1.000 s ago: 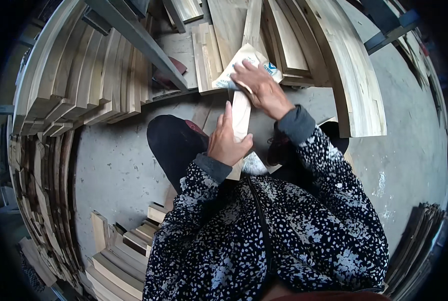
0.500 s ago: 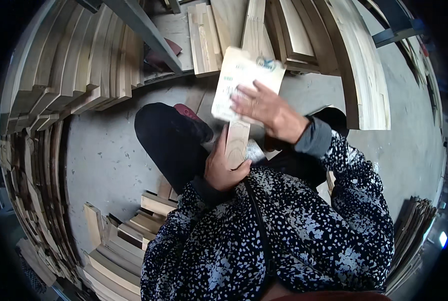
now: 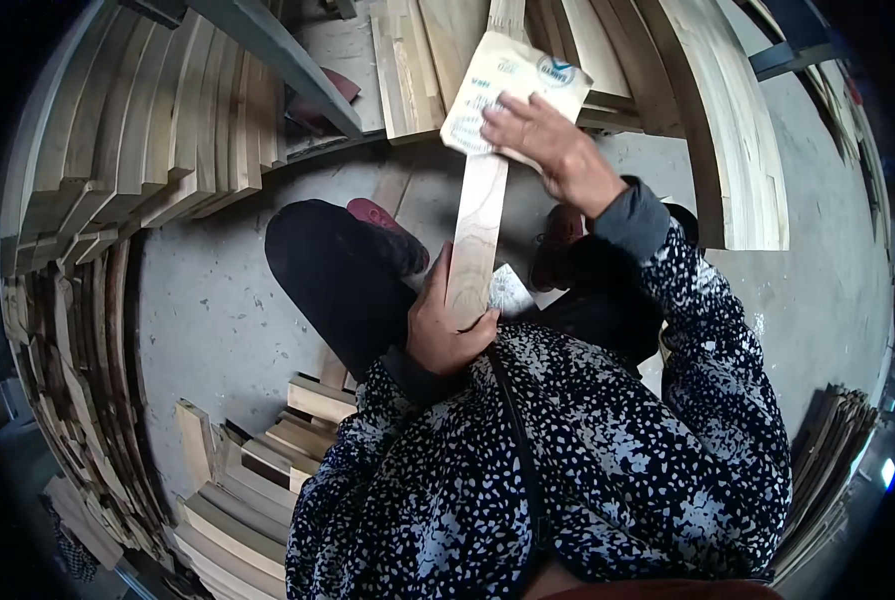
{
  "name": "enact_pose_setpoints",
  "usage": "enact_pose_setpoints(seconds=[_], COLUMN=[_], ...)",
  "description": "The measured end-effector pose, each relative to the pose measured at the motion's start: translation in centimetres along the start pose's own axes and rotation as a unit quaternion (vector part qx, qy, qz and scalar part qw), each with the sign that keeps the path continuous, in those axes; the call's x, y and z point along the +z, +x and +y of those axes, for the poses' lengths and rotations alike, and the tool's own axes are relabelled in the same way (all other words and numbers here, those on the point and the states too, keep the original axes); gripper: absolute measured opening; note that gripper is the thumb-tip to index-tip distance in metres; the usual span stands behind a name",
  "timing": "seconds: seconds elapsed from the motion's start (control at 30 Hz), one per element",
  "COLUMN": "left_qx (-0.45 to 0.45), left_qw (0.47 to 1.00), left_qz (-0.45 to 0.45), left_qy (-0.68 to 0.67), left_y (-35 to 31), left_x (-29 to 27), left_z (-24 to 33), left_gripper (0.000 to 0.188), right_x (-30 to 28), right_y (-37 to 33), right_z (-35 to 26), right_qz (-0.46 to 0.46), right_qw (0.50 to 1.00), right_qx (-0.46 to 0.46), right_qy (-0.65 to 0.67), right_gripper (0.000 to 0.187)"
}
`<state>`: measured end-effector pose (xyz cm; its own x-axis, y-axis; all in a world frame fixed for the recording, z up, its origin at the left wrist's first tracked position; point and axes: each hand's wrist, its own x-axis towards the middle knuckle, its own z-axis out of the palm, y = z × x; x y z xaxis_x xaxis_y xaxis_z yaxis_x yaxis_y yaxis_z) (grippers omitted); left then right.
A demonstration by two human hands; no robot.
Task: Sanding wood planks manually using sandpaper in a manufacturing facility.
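Observation:
A narrow strip of pale wood (image 3: 475, 230) stretches away from my body, its near end against my jacket. My left hand (image 3: 444, 318) is closed around that near end, thumb on one edge and fingers on the other. Across the strip's far part lies a cream sheet of sandpaper (image 3: 472, 105), printed backing up. My right hand (image 3: 557, 150) holds the sheet down on the wood with its fingers laid over the backing; its thumb is hidden. The sheet covers the wood beneath it.
Stacked boards (image 3: 157, 120) stand at the far left, with more thick boards (image 3: 717, 130) at the far right. Shorter wood pieces (image 3: 232, 520) lie at the near left. A grey metal bar (image 3: 282, 65) slants above. A whitish piece (image 3: 508, 290) lies beside the strip.
My right hand and the sandpaper have slid away from me along the strip, baring more of its grain. My left hand keeps its hold at the near end.

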<state>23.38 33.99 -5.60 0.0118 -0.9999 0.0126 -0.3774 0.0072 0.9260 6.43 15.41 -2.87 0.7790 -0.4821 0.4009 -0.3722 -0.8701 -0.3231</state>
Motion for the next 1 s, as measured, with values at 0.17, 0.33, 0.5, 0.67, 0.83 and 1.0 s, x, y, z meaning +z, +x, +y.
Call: enact_pose_setpoints(seconds=[0.17,0.33,0.5,0.67,0.83,1.0], left_qx=[-0.044,-0.037,-0.012,0.049,0.065,-0.002], left_qw=[0.998,0.997,0.999,0.997,0.996,0.996], left_qz=[0.012,-0.072,-0.012,-0.046,-0.059,-0.076], left_qy=[-0.051,-0.012,-0.046,-0.022,-0.003,-0.035], left_y=[-0.5,-1.0,0.2,3.3,9.6,7.7], left_x=[-0.4,-1.2,-0.5,-1.1,-0.3,-1.4], left_z=[-0.5,-1.3,-0.5,0.0,1.6,1.3], left_gripper=[0.072,0.076,0.079,0.082,0.084,0.084], right_x=[2.0,2.2,-0.1,2.0,1.2,2.0], right_y=[-2.3,-0.8,3.4,3.5,4.9,6.8], right_z=[-5.9,-4.0,5.8,2.5,6.0,7.7], right_qz=[-0.059,-0.057,0.071,0.101,0.12,0.125], right_qw=[0.982,0.992,0.988,0.984,0.98,0.977], right_qx=[-0.059,-0.071,0.115,0.146,0.16,0.175], right_qy=[0.172,0.085,-0.079,-0.01,-0.015,-0.009], right_gripper=[0.053,0.059,0.043,0.034,0.033,0.037])
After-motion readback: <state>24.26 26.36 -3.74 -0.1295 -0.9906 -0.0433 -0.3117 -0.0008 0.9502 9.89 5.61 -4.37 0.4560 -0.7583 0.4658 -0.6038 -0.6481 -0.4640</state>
